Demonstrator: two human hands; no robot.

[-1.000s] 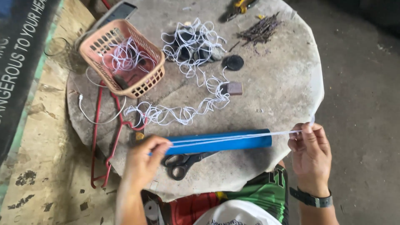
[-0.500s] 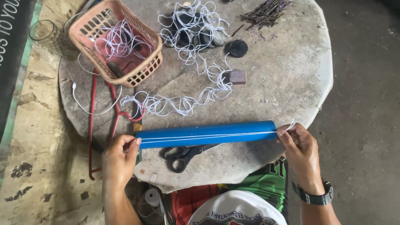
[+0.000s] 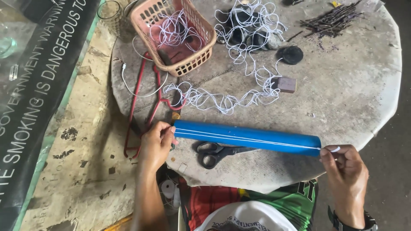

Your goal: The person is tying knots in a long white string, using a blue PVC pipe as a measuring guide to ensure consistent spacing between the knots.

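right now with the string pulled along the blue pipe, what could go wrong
1. The white string is pinched only at the pipe ends by the left hand and right hand; a slip could slacken it.
2. The pipe is round and may roll toward the table edge.
3. The scissors lie just under the pipe, close to the fingers.

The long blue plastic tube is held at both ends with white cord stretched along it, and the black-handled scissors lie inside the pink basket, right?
Not quite. In the head view the black-handled scissors lie on the round concrete table, just below the long blue plastic tube, not in the pink basket. Both hands do hold the tube's ends, white cord stretched along it.
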